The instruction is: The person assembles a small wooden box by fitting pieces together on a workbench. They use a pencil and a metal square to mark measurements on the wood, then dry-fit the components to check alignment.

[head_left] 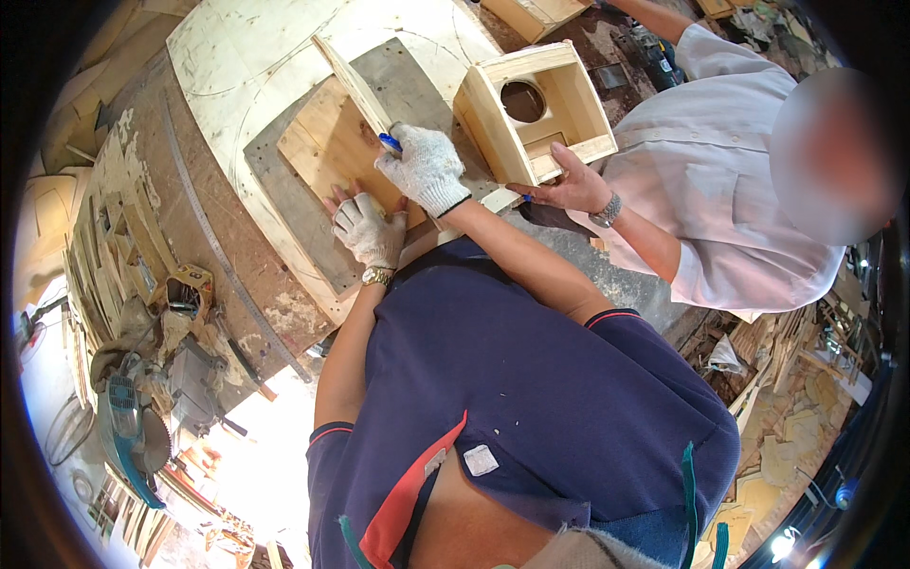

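Shirt [531, 379] | left hand [368, 232] spread on plywood [327, 137] | right hand [425, 169] gripping blue object [390, 142] | holed box [487, 125]

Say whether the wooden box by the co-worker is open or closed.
Open: no panel covers the wooden box on the side facing the camera, and a round hole shows inside.

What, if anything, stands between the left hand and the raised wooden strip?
Nothing visible: between the left hand and wooden strip lies only the flat board. The right hand, holding a blue object, is at the strip's near end.
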{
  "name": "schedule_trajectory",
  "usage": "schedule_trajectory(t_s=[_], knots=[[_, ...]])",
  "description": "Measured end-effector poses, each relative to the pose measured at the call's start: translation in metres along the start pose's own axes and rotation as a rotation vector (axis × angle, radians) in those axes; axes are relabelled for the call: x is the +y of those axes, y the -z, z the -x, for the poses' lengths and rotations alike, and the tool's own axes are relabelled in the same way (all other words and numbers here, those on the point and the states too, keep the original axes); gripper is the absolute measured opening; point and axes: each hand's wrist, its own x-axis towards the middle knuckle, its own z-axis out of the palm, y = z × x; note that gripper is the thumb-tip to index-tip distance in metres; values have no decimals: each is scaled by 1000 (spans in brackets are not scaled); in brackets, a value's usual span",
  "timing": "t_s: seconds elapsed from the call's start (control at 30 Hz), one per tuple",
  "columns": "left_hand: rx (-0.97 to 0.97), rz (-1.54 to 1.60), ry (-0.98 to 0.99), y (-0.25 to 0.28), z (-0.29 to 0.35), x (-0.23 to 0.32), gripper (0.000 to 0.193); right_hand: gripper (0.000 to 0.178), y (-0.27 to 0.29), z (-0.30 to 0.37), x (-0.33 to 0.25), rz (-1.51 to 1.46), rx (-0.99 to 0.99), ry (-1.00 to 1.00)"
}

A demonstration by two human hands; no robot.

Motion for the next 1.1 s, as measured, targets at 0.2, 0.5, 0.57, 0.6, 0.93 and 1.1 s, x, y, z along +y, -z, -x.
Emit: schedule_trajectory(t_s=[0.2, 0.5, 0.57, 0.6, 0.93, 1.1], knots=[[20, -2, -4, 0, 1, 0, 101, 31, -3, 1, 1, -8, 17, 2], [22, 17, -4, -3, -1, -2, 94, 31, -4, -1, 4, -31, 16, 38], [38, 6, -13, -3, 1, -3, 90, 31, -4, 0, 4, -30, 16, 46], [47, 2, -18, -3, 1, -3, 87, 31, -4, 0, 4, -29, 11, 37], [23, -16, -5, -5, 0, -2, 84, 24, -12, -1, 9, -44, 112, 108], [49, -18, -17, -6, 0, -3, 84, 32, -8, -2, 4, -15, 0, 31]])
